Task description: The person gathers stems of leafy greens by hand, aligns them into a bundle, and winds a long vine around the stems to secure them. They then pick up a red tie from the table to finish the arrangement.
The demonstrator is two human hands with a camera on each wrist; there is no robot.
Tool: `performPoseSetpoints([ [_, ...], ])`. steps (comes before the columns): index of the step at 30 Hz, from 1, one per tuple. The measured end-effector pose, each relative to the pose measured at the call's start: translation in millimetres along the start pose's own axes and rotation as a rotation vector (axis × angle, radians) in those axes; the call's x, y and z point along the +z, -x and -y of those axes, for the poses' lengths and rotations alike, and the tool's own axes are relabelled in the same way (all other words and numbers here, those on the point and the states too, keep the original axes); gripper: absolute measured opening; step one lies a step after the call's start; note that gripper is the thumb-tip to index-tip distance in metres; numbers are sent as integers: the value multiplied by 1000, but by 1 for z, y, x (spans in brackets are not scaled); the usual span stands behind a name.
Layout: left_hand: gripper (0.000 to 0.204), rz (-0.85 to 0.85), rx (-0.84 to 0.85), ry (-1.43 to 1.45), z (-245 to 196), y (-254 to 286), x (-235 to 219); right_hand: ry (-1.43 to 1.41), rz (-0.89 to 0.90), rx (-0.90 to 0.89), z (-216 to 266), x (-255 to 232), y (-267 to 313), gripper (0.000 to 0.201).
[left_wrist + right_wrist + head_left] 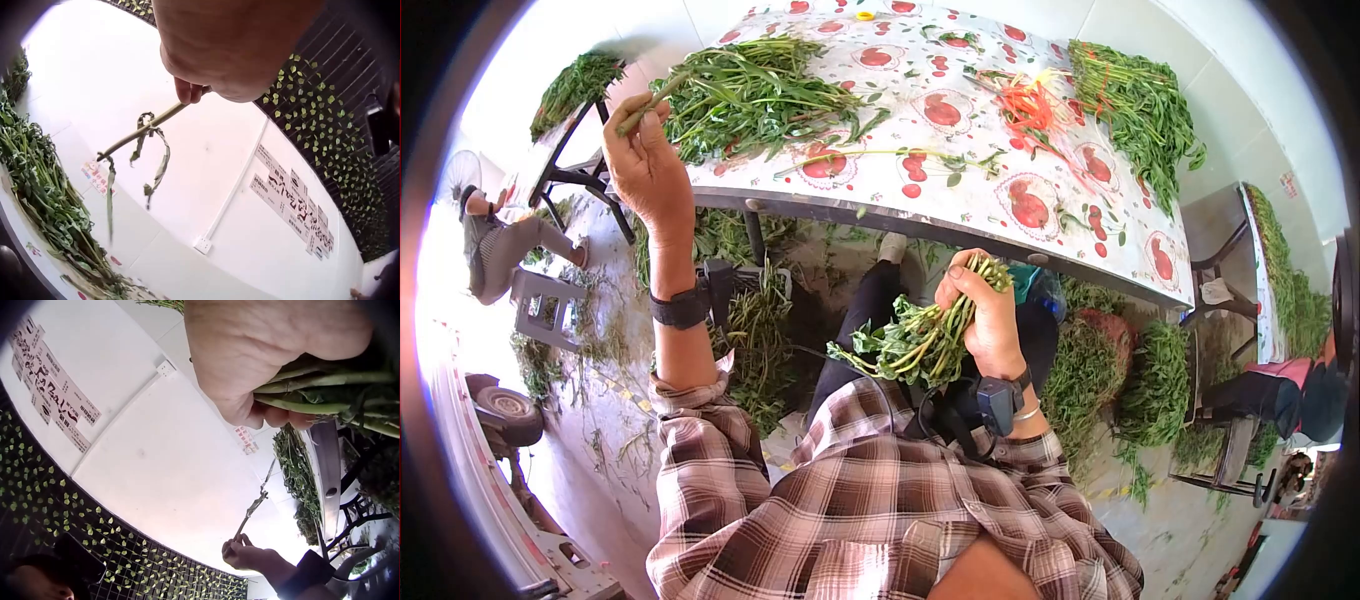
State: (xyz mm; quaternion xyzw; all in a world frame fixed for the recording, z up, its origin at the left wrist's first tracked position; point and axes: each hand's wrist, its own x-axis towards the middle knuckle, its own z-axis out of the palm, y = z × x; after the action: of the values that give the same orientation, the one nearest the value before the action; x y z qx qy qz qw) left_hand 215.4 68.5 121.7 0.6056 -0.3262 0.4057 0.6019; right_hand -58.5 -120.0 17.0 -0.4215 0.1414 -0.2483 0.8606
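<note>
My left hand (645, 165) is raised at the left, over the table's front corner, pinching one stalk of leafy greens (140, 131) between thumb and fingers. In the left wrist view a few limp leaves dangle from that stalk against the white wall. Low over my lap, my right hand (990, 315) grips a bunch of leafy green stalks (915, 340). The cut ends gather at the fist and the leaves point left. Close up in the right wrist view, the pale green stems (337, 394) run out from under the curled fingers.
A table with a fruit-print cloth (960, 205) stands ahead, bearing a large heap of greens (750, 105), red and orange strips (1035, 105) and another pile (1135, 120). More greens (1155, 385) lie below. A stool (550, 305) and a person (510, 235) are at left; another person sits at right.
</note>
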Motion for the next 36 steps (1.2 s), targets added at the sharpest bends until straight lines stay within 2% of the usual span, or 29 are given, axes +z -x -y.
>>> performPoseSetpoints([
  [5,19,9,-73,14,-21,7,-3,-1,-2,-2,-3,-1,0,7],
  [7,19,-73,-229,326,-31,9,-5,-12,4,-4,-3,0,0,7],
  [8,19,-72,-230,327,-33,13,-6,-20,14,-6,-3,0,1,7],
  [12,16,2,-489,708,-42,38,-5,-25,16,-3,-4,2,0,7],
  [15,17,15,-690,887,-49,64,1,-22,19,-23,-4,2,2,7],
  [18,17,-5,-834,894,-54,90,8,-3,3,-16,-3,2,3,7],
  [22,19,2,-977,1046,-51,123,13,-7,-4,-25,-2,-2,4,7],
  [26,18,42,-1043,1108,-52,145,16,-59,-6,-16,0,-5,3,8],
  [30,17,11,-1136,1118,-53,156,12,-80,-32,-45,4,-8,2,10],
  [34,19,8,-1126,1194,-38,165,0,-75,-130,-172,6,-14,-1,12],
  [36,20,-9,-1131,1187,-38,165,-4,-131,-145,-170,4,-21,-4,15],
])
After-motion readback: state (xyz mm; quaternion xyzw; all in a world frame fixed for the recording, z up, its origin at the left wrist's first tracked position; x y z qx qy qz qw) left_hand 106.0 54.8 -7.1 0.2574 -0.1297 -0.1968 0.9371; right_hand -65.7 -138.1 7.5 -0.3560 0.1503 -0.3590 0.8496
